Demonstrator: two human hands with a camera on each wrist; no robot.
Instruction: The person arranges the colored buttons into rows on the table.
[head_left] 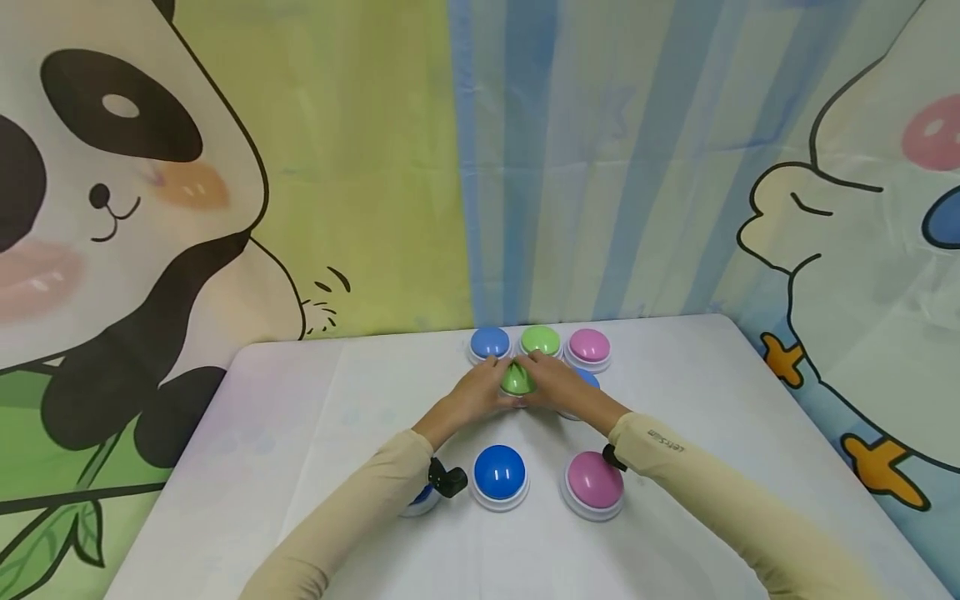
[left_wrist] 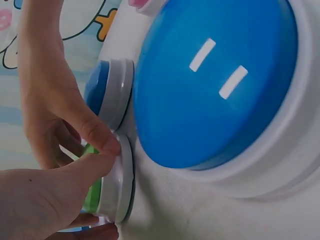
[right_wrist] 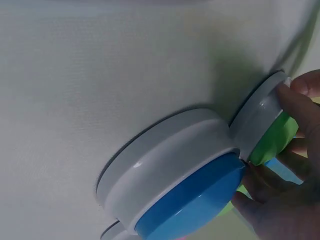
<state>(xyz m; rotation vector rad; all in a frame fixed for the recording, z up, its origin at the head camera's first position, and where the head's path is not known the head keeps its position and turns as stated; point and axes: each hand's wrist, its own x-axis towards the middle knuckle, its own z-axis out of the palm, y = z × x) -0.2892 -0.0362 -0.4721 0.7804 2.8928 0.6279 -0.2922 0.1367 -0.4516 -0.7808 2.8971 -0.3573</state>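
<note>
One green-domed button [head_left: 517, 380] is sitting toward the far side of the white table [head_left: 337, 400]. Both hands are gripping it together: the left hand [head_left: 477, 390] is curling round its left side and the right hand [head_left: 557, 383] round its right, while the thumbs are meeting at the near side of its white base [left_wrist: 112, 185]. Just to its right, a blue button [head_left: 589, 379] is standing partly hidden behind the right hand. Behind these, a row of three is running from left to right: a second blue button [head_left: 490, 342], a second green button [head_left: 541, 339] and a pink button [head_left: 589, 345]. Nearer the person, a third blue button [head_left: 499, 472] and a second pink button [head_left: 595, 480] are standing apart; another blue button [head_left: 422, 500] is showing only partly by the left sleeve [head_left: 352, 521]. Beyond the table, a panda backdrop [head_left: 375, 167] is hanging.
</note>
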